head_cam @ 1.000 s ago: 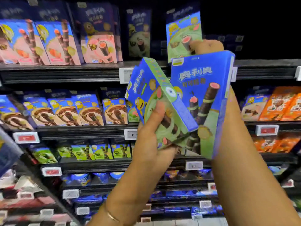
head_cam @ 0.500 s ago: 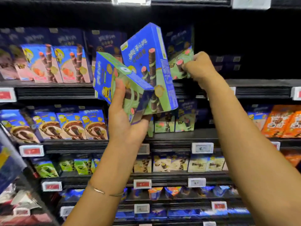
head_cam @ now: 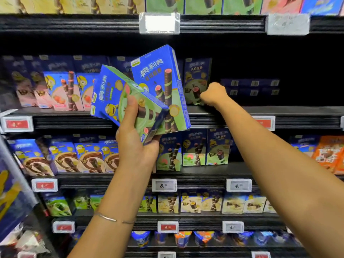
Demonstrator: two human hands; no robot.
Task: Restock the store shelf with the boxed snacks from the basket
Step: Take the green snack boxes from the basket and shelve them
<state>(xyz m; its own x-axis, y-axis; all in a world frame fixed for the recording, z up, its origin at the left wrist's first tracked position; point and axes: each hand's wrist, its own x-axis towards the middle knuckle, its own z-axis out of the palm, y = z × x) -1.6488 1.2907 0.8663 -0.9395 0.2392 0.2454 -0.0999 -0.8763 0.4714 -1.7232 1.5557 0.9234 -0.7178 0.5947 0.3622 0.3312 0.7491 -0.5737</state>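
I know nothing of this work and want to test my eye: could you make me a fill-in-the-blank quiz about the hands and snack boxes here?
1. The left hand holds ___ boxes.
2. Those boxes are blue and ___.
3. The right hand reaches the upright box on the ___.
4. A thin ___ circles the left wrist.
Missing words: two; green; shelf; bracelet.

Black tiered shelves (head_cam: 297, 112) carry white and red price tags (head_cam: 159, 23), their upper-right recess dark.
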